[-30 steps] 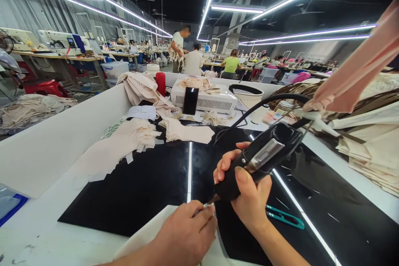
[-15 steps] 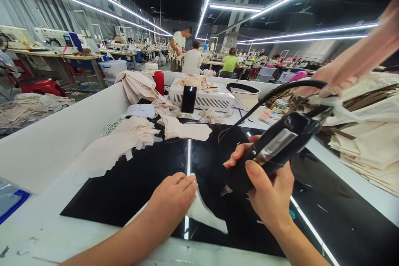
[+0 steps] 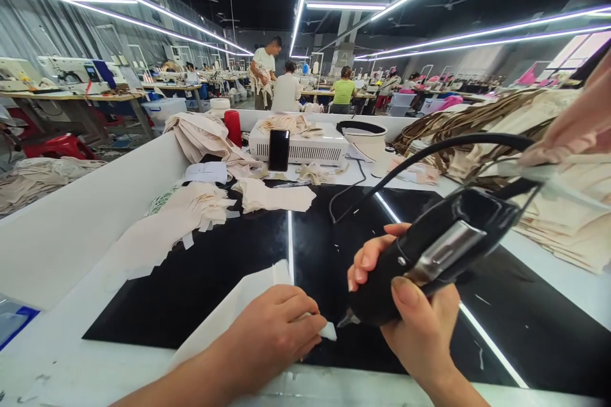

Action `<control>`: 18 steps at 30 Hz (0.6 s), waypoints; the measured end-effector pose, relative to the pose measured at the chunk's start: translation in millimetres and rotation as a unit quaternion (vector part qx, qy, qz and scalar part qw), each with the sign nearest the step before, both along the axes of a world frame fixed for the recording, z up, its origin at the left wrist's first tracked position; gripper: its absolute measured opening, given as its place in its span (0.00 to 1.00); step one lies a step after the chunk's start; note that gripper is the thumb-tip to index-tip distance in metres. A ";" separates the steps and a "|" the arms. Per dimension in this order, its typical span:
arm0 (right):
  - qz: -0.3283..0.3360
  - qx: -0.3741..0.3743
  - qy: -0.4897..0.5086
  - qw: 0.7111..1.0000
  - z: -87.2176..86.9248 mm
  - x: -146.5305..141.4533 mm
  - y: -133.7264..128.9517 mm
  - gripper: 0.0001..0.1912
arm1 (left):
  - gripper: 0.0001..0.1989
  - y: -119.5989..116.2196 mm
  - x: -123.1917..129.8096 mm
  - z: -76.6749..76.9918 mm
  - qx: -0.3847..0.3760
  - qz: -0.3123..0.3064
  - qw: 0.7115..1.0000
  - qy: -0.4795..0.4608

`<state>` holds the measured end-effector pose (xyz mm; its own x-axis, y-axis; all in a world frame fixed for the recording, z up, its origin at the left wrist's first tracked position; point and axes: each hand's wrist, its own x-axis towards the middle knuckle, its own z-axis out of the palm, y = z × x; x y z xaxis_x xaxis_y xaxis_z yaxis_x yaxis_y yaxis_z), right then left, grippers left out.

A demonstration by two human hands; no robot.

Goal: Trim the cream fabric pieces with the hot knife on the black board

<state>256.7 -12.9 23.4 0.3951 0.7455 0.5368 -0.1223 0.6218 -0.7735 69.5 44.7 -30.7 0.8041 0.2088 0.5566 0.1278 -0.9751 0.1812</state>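
My right hand (image 3: 420,324) is wrapped round a black corded hand tool (image 3: 429,261) with a silver lever and a pointed metal tip (image 3: 349,318). Its exact kind I cannot tell. The tip points left and down, close to the end of a white fabric piece (image 3: 243,292); whether they touch is unclear. My left hand (image 3: 281,337) is closed on that fabric, with a small end showing past the fingertips. Below the fabric lies a shiny black board (image 3: 191,299). At the upper right, a blurred skin-coloured shape, possibly another person's hand (image 3: 563,133), is near the tool's cable end.
Cream fabric stacks (image 3: 186,213) lie at the left, with a smaller stack (image 3: 274,195) near a phone (image 3: 279,150). Behind are a white vented box (image 3: 315,149) and a red thread cone (image 3: 233,127). More fabric (image 3: 568,229) piles at right. Co-workers (image 3: 344,90) sit beyond.
My left hand has shifted right and down along the fabric, closer to the tool tip. The tool and my right hand sit slightly lower and further right. The camera view has turned slightly.
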 end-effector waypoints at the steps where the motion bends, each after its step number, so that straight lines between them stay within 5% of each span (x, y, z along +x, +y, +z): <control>1: 0.002 0.000 0.000 1.000 -1.4 -0.2 0.1 0.19 | 0.06 0.8 1.2 -1.8 0.003 -0.003 1.000 0.007; 7: 0.003 -0.007 0.000 1.000 -3.6 -0.9 1.1 0.19 | 0.10 2.4 8.4 -8.0 0.057 -0.030 0.998 0.018; 18: 0.004 -0.006 0.009 1.000 -6.1 -2.1 -0.7 0.19 | 0.10 -1.1 10.6 -16.2 0.079 0.014 0.996 0.024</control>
<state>254.5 -13.7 17.3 0.3982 0.7548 0.5213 -0.1420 0.6121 -0.7779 80.1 43.6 -46.9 0.8262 0.1443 0.5445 0.1599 -0.9870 0.0189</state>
